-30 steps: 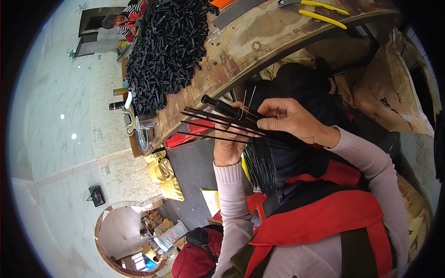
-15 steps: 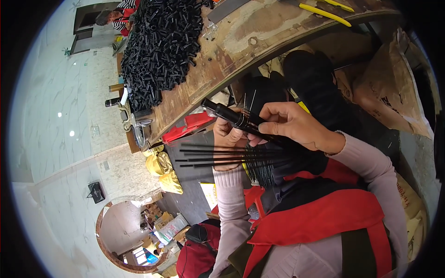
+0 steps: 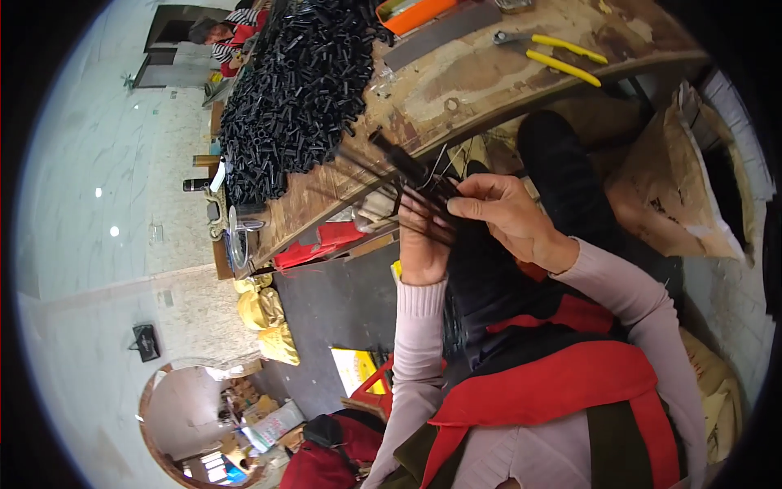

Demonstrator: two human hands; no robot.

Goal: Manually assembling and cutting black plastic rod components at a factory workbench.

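A black umbrella frame (image 3: 411, 169), a tube with thin dark ribs fanned out and blurred by motion, is tilted in front of me over my lap. My left hand (image 3: 423, 248) is wrapped round it from below, with ribs crossing in front of the fingers. From the right, my right hand (image 3: 513, 213) pinches at the frame with thumb and forefinger; exactly which part lies between the fingertips is hard to make out. A thin bent metal wire (image 3: 438, 165) sticks up from the frame beside the right fingers.
A large heap of short black tubular parts (image 3: 301, 98) covers the wooden workbench (image 3: 481, 61). Yellow-handled pliers (image 3: 562, 59), a grey flat bar (image 3: 444, 34) and an orange tray (image 3: 419, 15) lie there too. An open brown paper sack (image 3: 676, 187) stands right. Another person (image 3: 228, 37) is at the far left.
The frame has swung upward toward the bench, and its ribs now point up-left rather than left. Both hands still hold it; the left has turned. The view has shifted slightly.
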